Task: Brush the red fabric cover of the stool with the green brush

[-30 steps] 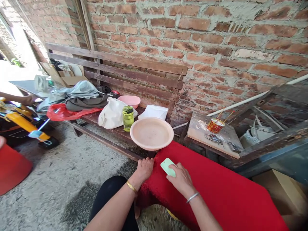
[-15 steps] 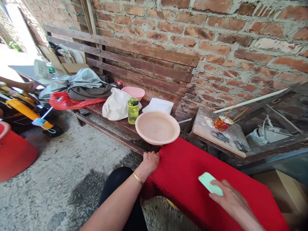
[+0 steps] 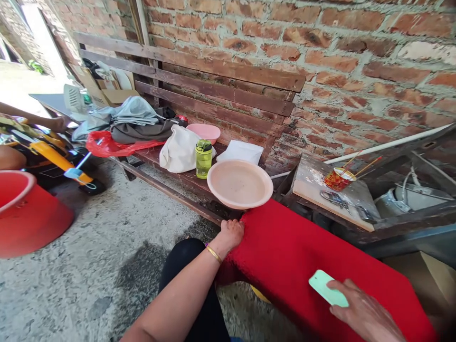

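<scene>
A long red cloth (image 3: 285,242) lies stretched over a narrow flat surface in front of me. My left hand (image 3: 232,232) is closed over the cloth's near left edge, its fingertips partly hidden. Over the right part of the cloth, my right hand (image 3: 356,301) grips a flat mint-green brush (image 3: 327,287) with a small hole at one end. The brush's underside is out of sight. Just beyond my left hand, a pale pink basin (image 3: 239,184) of cloudy water stands at the end of the cloth.
On the wooden bench (image 3: 171,173) are a green bottle (image 3: 204,160), a white bag (image 3: 178,151), a pink bowl (image 3: 204,132) and folded clothes (image 3: 133,116). A red tub (image 3: 39,221) stands at left. To the right, a small board holds a red paper cup (image 3: 337,179) with sticks.
My right hand has moved the brush slightly right and toward me over the red cloth. The whole view has shifted a little; my left hand keeps its place on the cloth edge.
</scene>
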